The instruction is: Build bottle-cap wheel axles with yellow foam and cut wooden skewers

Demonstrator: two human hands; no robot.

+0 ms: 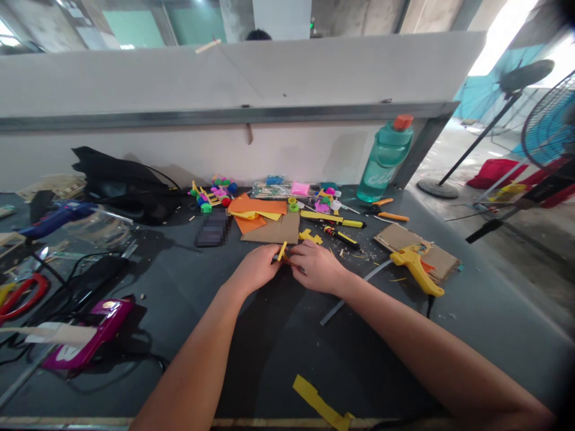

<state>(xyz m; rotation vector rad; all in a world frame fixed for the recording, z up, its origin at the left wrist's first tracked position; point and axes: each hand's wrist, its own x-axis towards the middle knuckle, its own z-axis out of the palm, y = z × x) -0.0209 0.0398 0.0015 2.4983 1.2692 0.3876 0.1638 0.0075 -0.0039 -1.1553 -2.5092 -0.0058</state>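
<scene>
Over the dark tabletop (269, 359), my left hand (255, 270) is closed with its fingertips on a small yellow strip (283, 251) that sticks up. My right hand (320, 267) meets it from the other side, fingers curled in a pinch. A bit of something dark orange shows between the two hands, but the right fingers mostly hide it. Just beyond them lie a piece of cardboard (283, 230), orange sheets (265, 206) and yellow scraps (311, 236). A yellow hot glue gun (415, 263) rests on cardboard to the right of my right hand.
A teal water bottle (384, 161) stands at the back right, near orange-handled pliers (389, 209) and a yellow-black cutter (332, 219). At left are a black bag (121, 185), a purple power strip (92, 335) and red-handled scissors (27, 296). A yellow strip (318, 401) lies near the front edge.
</scene>
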